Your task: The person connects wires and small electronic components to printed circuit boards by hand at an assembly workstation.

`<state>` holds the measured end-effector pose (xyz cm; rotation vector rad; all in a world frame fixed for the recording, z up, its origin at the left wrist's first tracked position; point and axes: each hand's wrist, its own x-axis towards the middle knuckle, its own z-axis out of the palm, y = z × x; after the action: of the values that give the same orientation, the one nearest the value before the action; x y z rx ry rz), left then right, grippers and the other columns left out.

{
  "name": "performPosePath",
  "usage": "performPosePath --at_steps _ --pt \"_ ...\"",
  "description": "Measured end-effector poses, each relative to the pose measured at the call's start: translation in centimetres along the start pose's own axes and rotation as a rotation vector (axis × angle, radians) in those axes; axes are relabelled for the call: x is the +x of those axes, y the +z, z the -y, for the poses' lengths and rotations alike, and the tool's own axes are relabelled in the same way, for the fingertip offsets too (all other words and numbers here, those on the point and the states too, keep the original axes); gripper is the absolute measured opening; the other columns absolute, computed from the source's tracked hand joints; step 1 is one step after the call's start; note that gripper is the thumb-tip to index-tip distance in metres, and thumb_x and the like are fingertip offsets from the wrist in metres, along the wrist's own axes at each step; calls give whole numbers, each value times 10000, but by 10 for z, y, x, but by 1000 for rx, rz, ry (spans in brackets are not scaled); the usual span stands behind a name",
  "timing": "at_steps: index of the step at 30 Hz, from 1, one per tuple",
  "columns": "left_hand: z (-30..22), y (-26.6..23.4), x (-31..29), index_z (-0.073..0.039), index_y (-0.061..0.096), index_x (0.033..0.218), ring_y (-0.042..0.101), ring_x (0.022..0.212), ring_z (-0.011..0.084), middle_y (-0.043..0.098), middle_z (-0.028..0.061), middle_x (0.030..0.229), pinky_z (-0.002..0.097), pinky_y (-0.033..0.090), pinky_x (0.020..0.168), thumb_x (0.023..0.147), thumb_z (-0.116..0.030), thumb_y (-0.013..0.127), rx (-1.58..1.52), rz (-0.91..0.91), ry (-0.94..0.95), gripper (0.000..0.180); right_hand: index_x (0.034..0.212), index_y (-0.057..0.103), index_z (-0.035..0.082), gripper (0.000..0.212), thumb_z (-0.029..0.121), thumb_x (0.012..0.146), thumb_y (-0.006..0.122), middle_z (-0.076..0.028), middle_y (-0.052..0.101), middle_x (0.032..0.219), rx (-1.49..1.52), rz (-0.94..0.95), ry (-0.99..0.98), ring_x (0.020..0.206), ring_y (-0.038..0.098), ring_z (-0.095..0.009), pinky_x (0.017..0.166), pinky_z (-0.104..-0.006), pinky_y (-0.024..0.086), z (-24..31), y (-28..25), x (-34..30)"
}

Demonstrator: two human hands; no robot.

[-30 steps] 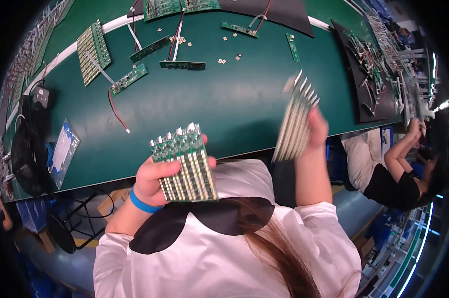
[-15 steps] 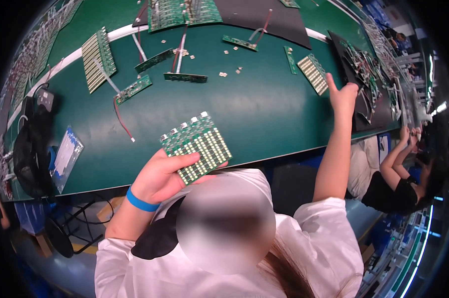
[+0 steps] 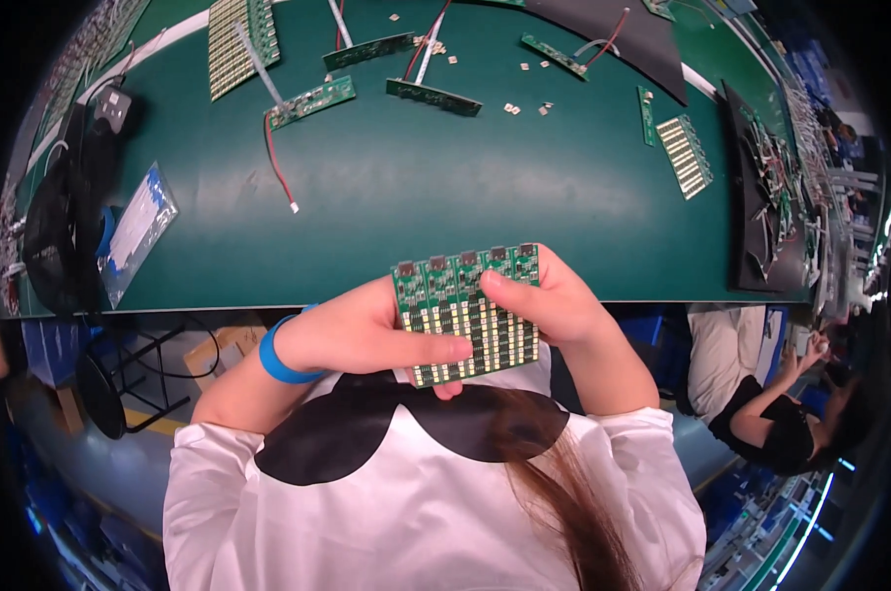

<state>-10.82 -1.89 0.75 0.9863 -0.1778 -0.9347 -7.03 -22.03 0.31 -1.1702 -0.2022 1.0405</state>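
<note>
Close in front of my body I hold a green circuit board panel (image 3: 452, 317) with both hands. It has rows of pale yellow LEDs across its lower part and a row of metal connectors along its far edge. My left hand (image 3: 352, 330), with a blue band on the wrist, grips its left side; the thumb lies flat over the LEDs. On the right side my right hand (image 3: 566, 307) is closed round the panel, thumb pressed on the face near the connectors. Most of the fingers of both hands are hidden behind it.
Narrow boards with wires (image 3: 312, 101) lie at the far left and centre of the green table (image 3: 366, 197). Near small loose pieces (image 3: 511, 108), LED panels (image 3: 685, 156) rest to the right. A plastic bag (image 3: 142, 231) lies left. A co-worker (image 3: 775, 419) sits at right.
My right hand has come back from beside the LED panel at the right and now grips the held panel. My left hand has brought that panel rightward and straightened it. The view has shifted.
</note>
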Motion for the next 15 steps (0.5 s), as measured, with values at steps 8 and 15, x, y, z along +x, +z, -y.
performPosePath --at_steps 8,15 --pt "11 -3 -9 31 472 1140 646 667 203 617 149 905 305 571 539 909 -87 488 -276 114 6 260 1105 543 4 331 239 875 578 -98 606 1006 279 153 155 925 588 -174 771 -308 489 -12 15 -13" --pt "48 -15 -17 39 397 1246 643 822 230 580 163 1063 332 548 677 884 -242 555 -327 95 104 485 1144 498 -20 480 336 838 597 -159 608 972 431 229 24 805 631 -215 563 -292 523 -27 21 -9"
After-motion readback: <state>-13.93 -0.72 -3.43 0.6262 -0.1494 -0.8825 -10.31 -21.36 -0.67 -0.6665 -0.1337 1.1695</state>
